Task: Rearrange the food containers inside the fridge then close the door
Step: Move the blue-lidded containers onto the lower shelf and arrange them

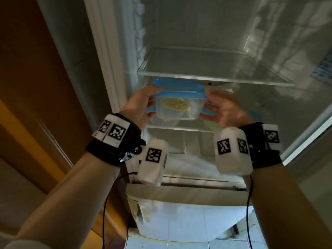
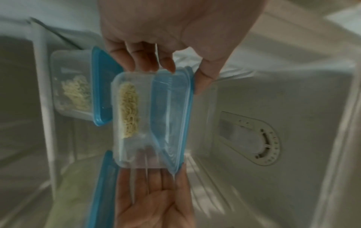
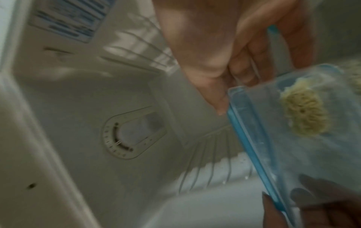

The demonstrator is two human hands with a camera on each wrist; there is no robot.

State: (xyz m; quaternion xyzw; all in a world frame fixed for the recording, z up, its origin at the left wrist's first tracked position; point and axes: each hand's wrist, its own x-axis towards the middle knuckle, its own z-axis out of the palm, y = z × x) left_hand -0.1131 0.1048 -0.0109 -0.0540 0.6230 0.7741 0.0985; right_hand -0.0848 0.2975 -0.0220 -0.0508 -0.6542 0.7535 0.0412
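Note:
A clear food container [image 1: 177,105] with a blue lid and a block of noodles hangs in the open fridge, between the upper glass shelf [image 1: 197,76] and the lower shelf [image 1: 179,128]. My left hand [image 1: 152,102] grips its left end, thumb on the lid. My right hand [image 1: 205,103] grips the right end the same way. In the left wrist view the container [image 2: 148,120] sits between my left hand [image 2: 185,77] and my right hand [image 2: 156,185]. Behind it stands a second noodle container [image 2: 74,91]. The right wrist view shows my right hand [image 3: 232,92] pinching the lid's edge of the container [image 3: 302,138].
A third blue-lidded container [image 2: 103,185] with something greenish lies on the lower shelf to the right. The thermostat dial [image 3: 117,138] sits on the back wall. The fridge door [image 1: 305,132] stands open at right, a wooden panel [image 1: 36,87] at left. The upper shelf is bare.

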